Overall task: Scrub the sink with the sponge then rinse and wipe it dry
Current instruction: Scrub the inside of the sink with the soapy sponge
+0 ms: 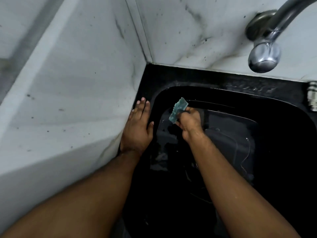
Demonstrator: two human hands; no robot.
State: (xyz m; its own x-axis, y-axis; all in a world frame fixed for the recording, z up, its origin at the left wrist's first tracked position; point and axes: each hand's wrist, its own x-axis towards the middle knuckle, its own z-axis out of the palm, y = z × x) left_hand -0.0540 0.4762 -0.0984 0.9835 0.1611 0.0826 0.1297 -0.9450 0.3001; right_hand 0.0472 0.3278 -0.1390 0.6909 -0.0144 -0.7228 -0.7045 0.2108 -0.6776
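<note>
Two bare hands work at a black sink (pixel 223 79) set into a corner of white marbled wall (pixel 72 86).

Left side: wall tile runs down to the sink's left rim, speckled with dark spots. The left hand (pixel 137 127) lies flat on that left rim, palm down, fingers straight and held close together, thumb spread out toward the basin. Fingertips point to the back left corner of the sink. It holds nothing (it just presses on the rim, against the foot of the wall).

Centre: the right hand (pixel 189 121) is inside the basin, near its back left corner, fingers curled into a grip on the sponge (pixel 177 109). Sponge is green-blue and thin, bent or crumpled. Most of it sticks up and out past the fingers on the hand's upper left side; only its lower end is pinched between thumb and curled fingers. Whether the sponge touches the basin wall behind it cannot be told. Thin wet lines and small pale flecks show on the basin floor below and right of the hand.

Right side: a chrome tap (pixel 264 55) juts from the back wall, its rounded end hanging over the sink's back rim, well apart from both hands. A small metal fitting (pixel 312 96) sits at the back right of the rim, cut off by the frame edge.
</note>
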